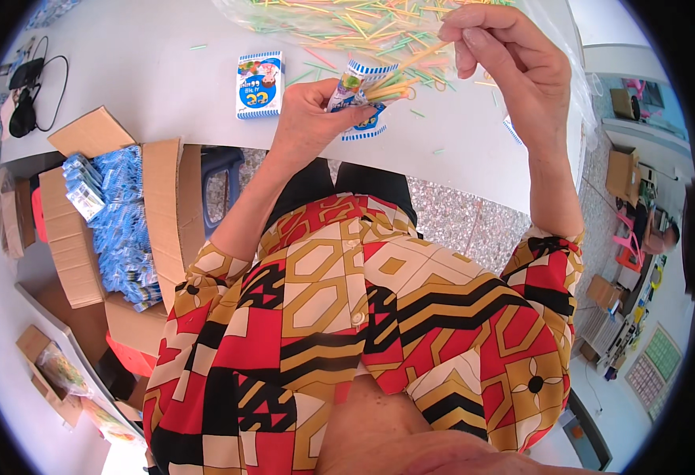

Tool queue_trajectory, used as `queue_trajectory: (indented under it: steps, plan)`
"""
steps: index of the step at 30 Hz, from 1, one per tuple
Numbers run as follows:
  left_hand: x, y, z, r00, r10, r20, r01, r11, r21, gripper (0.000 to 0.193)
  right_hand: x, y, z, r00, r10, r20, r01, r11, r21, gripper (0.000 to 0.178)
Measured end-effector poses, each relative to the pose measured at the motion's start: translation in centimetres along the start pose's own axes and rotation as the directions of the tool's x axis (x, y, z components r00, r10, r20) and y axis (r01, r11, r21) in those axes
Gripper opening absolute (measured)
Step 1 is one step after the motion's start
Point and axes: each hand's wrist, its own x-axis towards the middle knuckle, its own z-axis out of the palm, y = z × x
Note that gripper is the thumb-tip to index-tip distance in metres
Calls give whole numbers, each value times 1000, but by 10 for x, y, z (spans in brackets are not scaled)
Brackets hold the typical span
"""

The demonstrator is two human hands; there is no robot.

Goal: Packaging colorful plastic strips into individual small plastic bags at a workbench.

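My left hand (pixel 308 119) is closed round a small blue-and-white printed packet (pixel 346 93) above the table. Thin yellowish and green sticks (pixel 393 87) stick out of the packet's mouth on its right side. In my right hand (pixel 525 75), thumb and fingers pinch a longer pale yellow stick (pixel 430 54), whose lower end reaches down to the packet. Left of my left hand, a blue-and-white printed pack (pixel 258 85) lies on the white table (pixel 157 87). Loose short green and pink bits are scattered around the packet.
Past my hands, a clear plastic bag (pixel 268 14) lies under a heap of coloured sticks (pixel 363 28). At my left, an open cardboard carton (pixel 165 206) is filled with blue packets (pixel 121 222). A black corded device (pixel 24 111) sits at the table's far left.
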Motion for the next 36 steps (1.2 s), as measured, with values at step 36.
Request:
queue_trajectory:
  steps: [36]
  plan:
    - [18, 25, -5, 999, -34, -26, 33, 998, -62, 22, -16, -41, 36, 613, 495, -615, -784, 292, -547, 9]
